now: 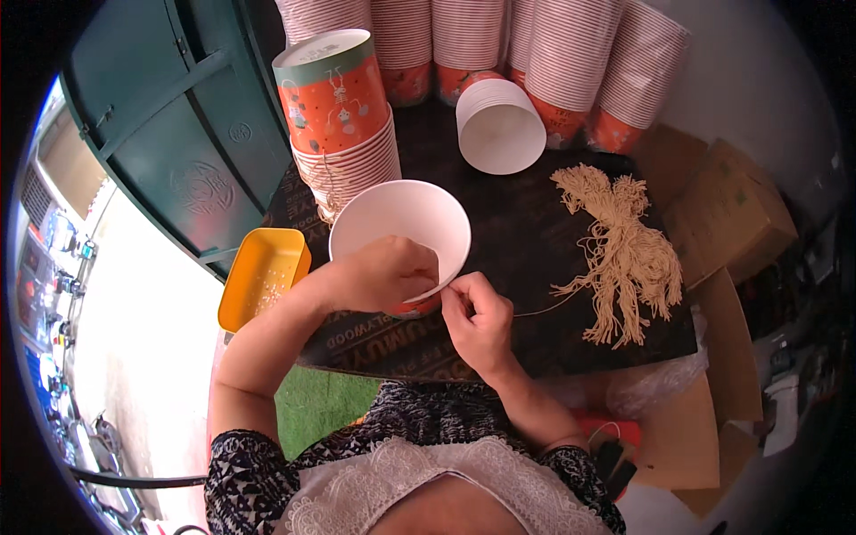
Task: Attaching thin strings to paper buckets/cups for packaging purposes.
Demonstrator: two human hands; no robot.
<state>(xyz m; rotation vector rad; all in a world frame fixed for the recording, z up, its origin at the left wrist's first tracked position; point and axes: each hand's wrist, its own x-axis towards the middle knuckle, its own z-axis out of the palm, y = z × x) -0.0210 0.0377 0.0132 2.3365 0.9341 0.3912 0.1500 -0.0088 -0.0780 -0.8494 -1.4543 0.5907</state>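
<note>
A paper bucket (406,209), white inside and orange outside, is tipped toward me near the table's front edge. My left hand (390,270) reaches inside it with fingers curled by the near wall; their tips, and anything in them, are hidden. Outside the rim on the right, my right hand (480,323) pinches the end of a thin beige cord (546,311). That cord trails rightward to a loose bundle of cords (624,245) on the table.
Nested buckets (348,143) stand at the left, topped by an upside-down one. Another bucket (502,134) lies behind, its mouth facing me. Tall wrapped stacks (571,62) line the back. A yellow tray (264,276) with small white bits sits left; cardboard boxes (736,214) stand right.
</note>
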